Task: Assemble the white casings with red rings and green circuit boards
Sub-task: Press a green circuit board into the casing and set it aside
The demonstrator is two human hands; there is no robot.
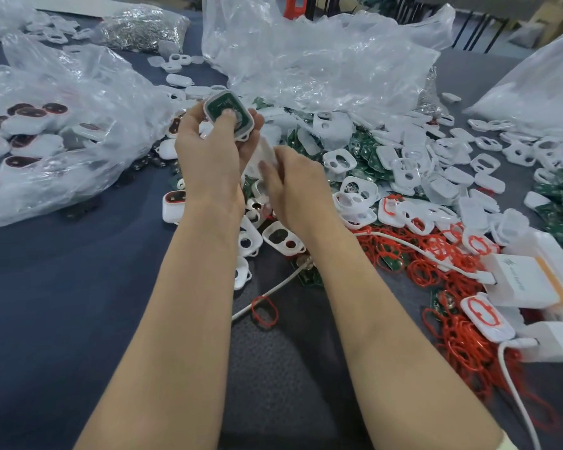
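White casing (243, 134) with a green circuit board (221, 107) seated in it sits in my left hand (208, 154), raised above the table (62, 287) and tilted so the open face looks back at me. My fingers curl round it from behind and below, and my thumb (229, 117) presses flat on the board. My right hand (294, 190) is just beside and a little lower, its fingers closed on a white piece (267, 151) that is too blurred for me to tell which part it is. The piece lies between my two hands, near the casing, though I cannot tell if they touch.

Under my wrists lie loose casings (281, 237), several with two round holes, mixed with more green boards. To my right the heap of casings (413, 170) spreads wide, and nearer to me is a tangle of red rings (436, 261). A few white shells there already have a ring laid in them (481, 315). One single red ring (264, 311) lies apart, between my forearms, touching a white cable (273, 289). More boards (562, 206) are piled at the far right edge.

A white box with an orange stripe (527, 282) stands at my right with the cable plugged into it. On my left a clear plastic bag (78, 92) holds white units with dark windows. Another crumpled bag (322, 66) rises behind the heap, and a bag of small metal parts (143, 27) lies far back on the left.
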